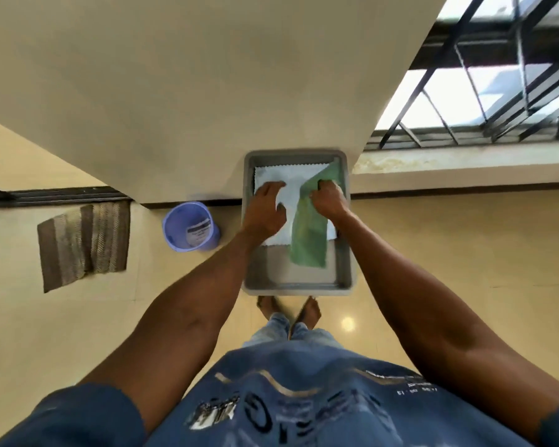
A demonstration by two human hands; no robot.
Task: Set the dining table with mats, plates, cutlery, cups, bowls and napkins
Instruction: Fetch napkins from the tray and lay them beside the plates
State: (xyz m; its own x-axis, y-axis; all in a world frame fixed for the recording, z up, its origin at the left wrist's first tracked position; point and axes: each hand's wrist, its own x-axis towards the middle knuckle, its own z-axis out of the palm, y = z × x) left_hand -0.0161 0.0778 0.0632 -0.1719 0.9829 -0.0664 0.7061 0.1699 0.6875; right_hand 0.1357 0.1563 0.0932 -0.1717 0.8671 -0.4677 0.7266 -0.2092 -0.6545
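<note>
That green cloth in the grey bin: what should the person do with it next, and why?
Probably lift the green cloth up out of the grey bin. The right hand already grips its top end, while the left hand rests on the white cloth beneath, which looks placed to keep that one down.
</note>
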